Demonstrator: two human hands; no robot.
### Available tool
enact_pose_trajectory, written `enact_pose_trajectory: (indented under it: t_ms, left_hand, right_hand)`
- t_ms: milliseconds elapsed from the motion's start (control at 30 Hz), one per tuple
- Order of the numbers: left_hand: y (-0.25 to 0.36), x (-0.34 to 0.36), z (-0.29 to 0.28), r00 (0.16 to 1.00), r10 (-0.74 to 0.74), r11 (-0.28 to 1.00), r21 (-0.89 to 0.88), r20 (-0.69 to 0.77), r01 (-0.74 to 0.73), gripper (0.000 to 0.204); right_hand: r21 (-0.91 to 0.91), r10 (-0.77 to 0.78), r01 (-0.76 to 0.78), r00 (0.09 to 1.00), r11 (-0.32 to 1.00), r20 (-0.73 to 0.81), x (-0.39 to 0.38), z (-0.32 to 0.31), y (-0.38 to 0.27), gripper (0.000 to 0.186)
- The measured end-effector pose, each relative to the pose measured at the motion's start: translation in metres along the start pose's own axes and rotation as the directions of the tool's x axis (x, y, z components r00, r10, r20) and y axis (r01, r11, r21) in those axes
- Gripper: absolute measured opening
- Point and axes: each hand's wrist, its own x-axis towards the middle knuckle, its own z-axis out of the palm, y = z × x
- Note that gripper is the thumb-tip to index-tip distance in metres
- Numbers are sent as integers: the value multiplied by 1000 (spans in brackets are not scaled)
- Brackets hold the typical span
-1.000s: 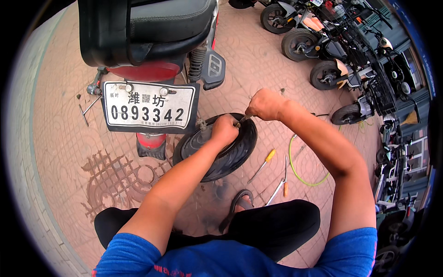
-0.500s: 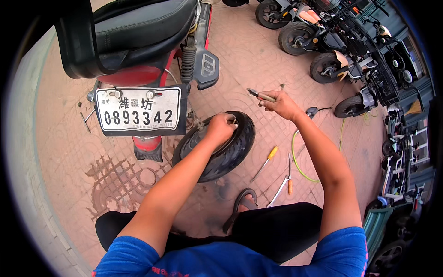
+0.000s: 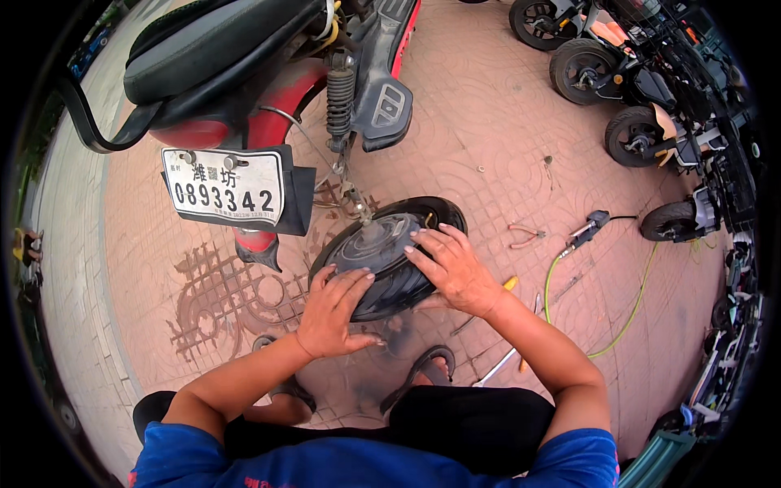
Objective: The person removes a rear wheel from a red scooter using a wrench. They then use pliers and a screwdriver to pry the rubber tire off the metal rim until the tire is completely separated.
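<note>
Both hands rest flat on the scooter wheel (image 3: 382, 256), a black tyre around a dark hub, which stands on the brick paving (image 3: 488, 122) just behind the red scooter (image 3: 268, 106). The left hand (image 3: 333, 313) lies on the wheel's near lower edge, fingers (image 3: 351, 285) spread and pressed on the rubber, gripping nothing. The right hand (image 3: 455, 268) lies on the wheel's right side, its fingers (image 3: 423, 244) also spread flat across the hub and tyre, closed around nothing.

No container shows near the wheel. Above and left of the wheel hangs the scooter's white number plate (image 3: 224, 185) under the black seat (image 3: 203, 45); a coil-spring shock absorber (image 3: 340, 102) runs down toward the wheel's top.

To the right of the wheel, on the paving, lie red-handled pliers (image 3: 525, 236), an air tool (image 3: 587, 228) on a yellow-green hose (image 3: 634, 313), and a yellow-handled screwdriver (image 3: 508, 283) partly hidden behind the right wrist. Farther right of the wheel stand other parked scooters (image 3: 634, 89). Below the wheel a dark sandal (image 3: 419, 374) shows beside the person's black-clad knees.
</note>
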Motion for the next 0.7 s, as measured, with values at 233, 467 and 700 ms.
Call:
enact_pose_trajectory:
  t_ms: [233, 467, 700]
  left_hand:
    - [-6, 6, 18, 993, -106, 993, 47, 41, 105, 106]
    - [-13, 61, -5, 971, -235, 971, -43, 33, 236, 101]
    - [-7, 64, 5, 972, -224, 972, 51, -69, 228, 101]
  right_hand:
    - [-128, -200, 208, 977, 970, 67, 21, -10, 40, 61]
    - [123, -37, 7, 969, 992, 243, 71, -50, 59, 77]
    - [169, -159, 133, 976, 977, 150, 80, -37, 63, 76]
